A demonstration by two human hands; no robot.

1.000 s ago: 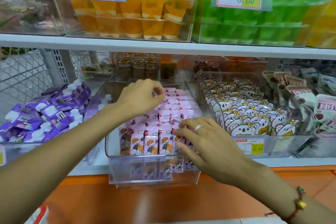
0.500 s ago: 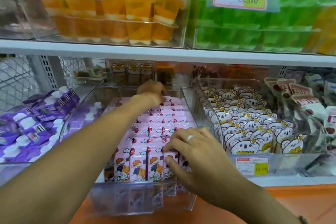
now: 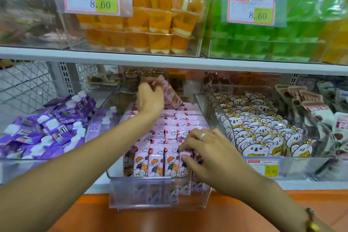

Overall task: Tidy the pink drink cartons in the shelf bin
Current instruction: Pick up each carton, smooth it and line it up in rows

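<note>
While the left hand [image 3: 149, 98] is way back at the far end of the clear plastic shelf bin [image 3: 160, 201], it has its fingers curled round one small pink drink carton with a cartoon print [image 3: 170, 94], lifted out and tilted so its long axis leans up and away to the left over the rows. Those rows of upright pink cartons [image 3: 169, 133] run front to back down the bin between both arms, so I'd say the loose one needs standing up and dropping straight below into the back row. Over on the right, the right hand [image 3: 209, 154] is nearest the front row, fingers bent and pinching the rightmost front carton [image 3: 185, 164], probably squaring it up.
</note>
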